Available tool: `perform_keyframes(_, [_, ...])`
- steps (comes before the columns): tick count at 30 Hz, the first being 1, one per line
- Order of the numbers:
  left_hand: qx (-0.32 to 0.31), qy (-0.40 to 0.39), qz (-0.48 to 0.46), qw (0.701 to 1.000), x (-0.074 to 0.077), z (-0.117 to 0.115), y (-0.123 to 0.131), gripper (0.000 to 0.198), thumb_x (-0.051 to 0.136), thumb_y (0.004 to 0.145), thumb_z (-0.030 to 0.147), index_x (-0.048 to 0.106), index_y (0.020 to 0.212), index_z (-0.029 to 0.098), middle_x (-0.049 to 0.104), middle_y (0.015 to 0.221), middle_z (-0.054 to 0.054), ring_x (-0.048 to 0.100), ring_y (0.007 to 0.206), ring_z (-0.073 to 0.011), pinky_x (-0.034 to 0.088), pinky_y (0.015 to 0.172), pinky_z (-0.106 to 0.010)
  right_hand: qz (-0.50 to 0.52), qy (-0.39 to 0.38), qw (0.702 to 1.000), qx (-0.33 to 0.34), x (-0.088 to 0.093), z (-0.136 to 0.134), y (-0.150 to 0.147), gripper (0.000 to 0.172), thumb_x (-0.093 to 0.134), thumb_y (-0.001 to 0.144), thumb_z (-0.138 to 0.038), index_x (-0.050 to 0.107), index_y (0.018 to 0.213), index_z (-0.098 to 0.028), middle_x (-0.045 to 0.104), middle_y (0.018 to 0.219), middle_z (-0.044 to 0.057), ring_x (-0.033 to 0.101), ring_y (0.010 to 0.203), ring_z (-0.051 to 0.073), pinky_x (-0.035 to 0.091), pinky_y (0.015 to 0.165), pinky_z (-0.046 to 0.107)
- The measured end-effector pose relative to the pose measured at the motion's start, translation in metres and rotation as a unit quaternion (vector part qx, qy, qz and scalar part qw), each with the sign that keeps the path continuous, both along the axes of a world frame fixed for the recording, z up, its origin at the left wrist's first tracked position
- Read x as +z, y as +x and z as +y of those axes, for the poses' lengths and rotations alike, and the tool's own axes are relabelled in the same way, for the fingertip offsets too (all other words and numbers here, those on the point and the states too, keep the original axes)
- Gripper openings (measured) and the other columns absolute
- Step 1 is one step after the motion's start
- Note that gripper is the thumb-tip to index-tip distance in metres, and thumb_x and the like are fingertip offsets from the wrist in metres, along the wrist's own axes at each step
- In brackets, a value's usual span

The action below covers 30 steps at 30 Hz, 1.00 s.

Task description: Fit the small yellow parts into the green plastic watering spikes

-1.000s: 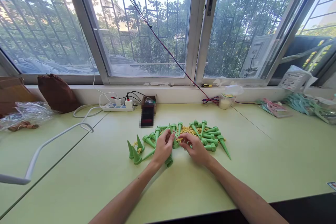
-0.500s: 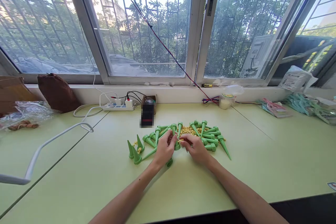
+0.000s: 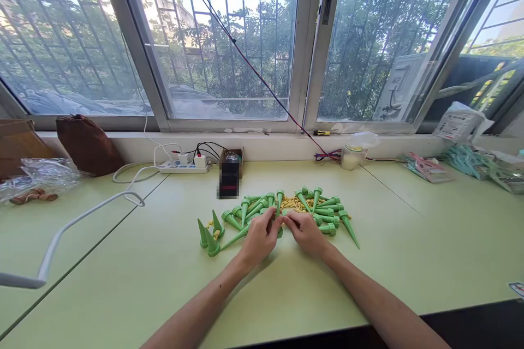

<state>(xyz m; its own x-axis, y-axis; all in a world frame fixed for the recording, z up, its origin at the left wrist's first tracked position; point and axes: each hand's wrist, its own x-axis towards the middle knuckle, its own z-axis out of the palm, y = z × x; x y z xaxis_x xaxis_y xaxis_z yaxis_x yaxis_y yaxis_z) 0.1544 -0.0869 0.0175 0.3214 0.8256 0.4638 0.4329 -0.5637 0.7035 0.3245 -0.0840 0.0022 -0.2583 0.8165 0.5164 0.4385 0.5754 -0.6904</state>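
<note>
A heap of green plastic cone spikes (image 3: 327, 211) lies on the pale green table (image 3: 429, 240), around a small pile of yellow pieces (image 3: 295, 203). My left hand (image 3: 259, 239) is closed around one green spike, which is mostly hidden under the palm. My right hand (image 3: 305, 233) meets it fingertip to fingertip, pinched on something small that I cannot make out. Both hands rest at the near edge of the heap. A few more green spikes (image 3: 208, 237) stand upright to the left of my left hand.
A white power strip (image 3: 184, 166) with cables and a small dark box (image 3: 230, 177) sit by the window sill. A brown pouch (image 3: 85, 143) and clear bag (image 3: 36, 174) lie far left. A white bent tube (image 3: 69, 229) crosses the left table. Packets (image 3: 470, 161) lie far right.
My left hand has lowered and turned over the spike it holds, so the spike's end below the palm is now hidden. Both hands' fingertips have closed together.
</note>
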Motion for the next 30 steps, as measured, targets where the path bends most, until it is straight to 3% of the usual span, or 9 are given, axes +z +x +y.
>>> perform_keyframes(8, [-0.024, 0.028, 0.018, 0.999, -0.0001, -0.0021, -0.0002, 0.021, 0.045, 0.100, 0.036, 0.059, 0.095, 0.021, 0.058, 0.072, 0.000, 0.047, 0.056, -0.0137, 0.035, 0.056, -0.026, -0.016, -0.001, 1.000, -0.006, 0.0012, -0.0010, 0.0002, 0.041, 0.042, 0.100, -0.035, 0.035, 0.062, -0.022, 0.040, 0.056, -0.004, 0.035, 0.053, 0.013, 0.025, 0.053, 0.028])
perform_keyframes(16, [-0.004, 0.053, 0.025, 0.998, -0.0017, 0.0002, -0.0022, 0.023, 0.048, 0.099, 0.033, 0.065, 0.110, 0.021, 0.065, 0.085, -0.004, 0.053, 0.061, -0.0144, 0.043, 0.060, -0.027, 0.002, 0.003, 1.000, -0.029, 0.0030, -0.0013, 0.0002, 0.042, 0.043, 0.102, -0.039, 0.046, 0.064, -0.021, 0.043, 0.058, -0.003, 0.038, 0.056, 0.014, 0.029, 0.055, 0.028])
perform_keyframes(22, [-0.001, 0.060, 0.012, 0.998, 0.0013, 0.0006, -0.0033, 0.022, 0.052, 0.095, 0.025, 0.065, 0.112, 0.023, 0.066, 0.095, -0.004, 0.059, 0.065, -0.0138, 0.051, 0.066, -0.027, 0.013, -0.008, 1.000, -0.023, 0.0086, -0.0040, -0.0011, 0.035, 0.046, 0.101, -0.038, 0.059, 0.074, -0.020, 0.051, 0.060, -0.002, 0.041, 0.055, 0.014, 0.032, 0.055, 0.027])
perform_keyframes(26, [-0.003, 0.057, -0.010, 0.998, 0.0005, 0.0015, -0.0028, 0.028, 0.051, 0.089, 0.014, 0.064, 0.112, 0.024, 0.066, 0.101, -0.005, 0.064, 0.078, -0.0163, 0.054, 0.073, -0.029, 0.022, -0.016, 0.999, -0.028, 0.0078, -0.0038, -0.0011, 0.030, 0.046, 0.101, -0.035, 0.061, 0.080, -0.019, 0.053, 0.063, -0.001, 0.044, 0.056, 0.015, 0.035, 0.056, 0.027])
perform_keyframes(30, [0.026, 0.013, -0.062, 0.998, -0.0005, 0.0043, -0.0014, 0.017, 0.051, 0.093, 0.022, 0.063, 0.105, 0.021, 0.067, 0.098, -0.006, 0.066, 0.083, -0.0187, 0.056, 0.068, -0.029, 0.038, -0.022, 0.998, -0.046, 0.0058, -0.0022, 0.0002, 0.028, 0.046, 0.101, -0.034, 0.057, 0.079, -0.020, 0.053, 0.061, -0.001, 0.045, 0.054, 0.015, 0.035, 0.056, 0.028])
